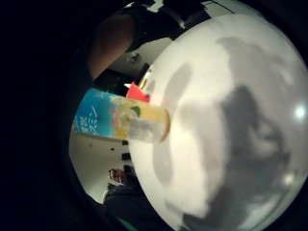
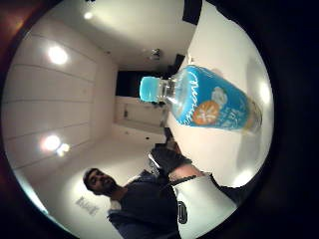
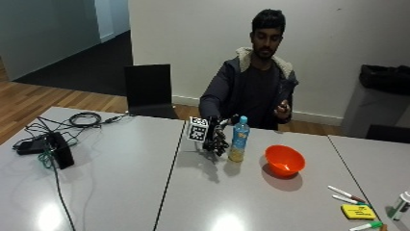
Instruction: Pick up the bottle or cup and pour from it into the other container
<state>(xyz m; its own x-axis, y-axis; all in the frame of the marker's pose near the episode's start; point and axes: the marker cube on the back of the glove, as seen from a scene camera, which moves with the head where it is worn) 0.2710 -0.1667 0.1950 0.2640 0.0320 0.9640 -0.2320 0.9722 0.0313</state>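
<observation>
Outside view first: my black-gloved right hand [image 3: 216,140] hangs just beside the clear plastic bottle with the blue label and light-blue cap [image 3: 238,139], fingers loosely curled downward, nothing in them, not touching the bottle as far as I can tell. Bottle stands upright on the grey-white table [image 3: 115,187], on the far side of my grip from the wires; the round orange plastic bowl [image 3: 284,160] sits beyond the bottle, near it but apart. Bottle looks mostly empty, a little yellowish liquid at the base, so I judge it light, thin-walled, a bit squashy, label smooth and maybe slippery; best taken round the middle of the label, below the shoulder. Cap is on, which would block any pour. Thumb side palm view: the bottle [image 2: 209,102] faces my palm, close, cap and label clear, no fingers around it. Little finger side palm view: the bottle's base [image 1: 139,122] with pale liquid lies next to my palm over the table.
</observation>
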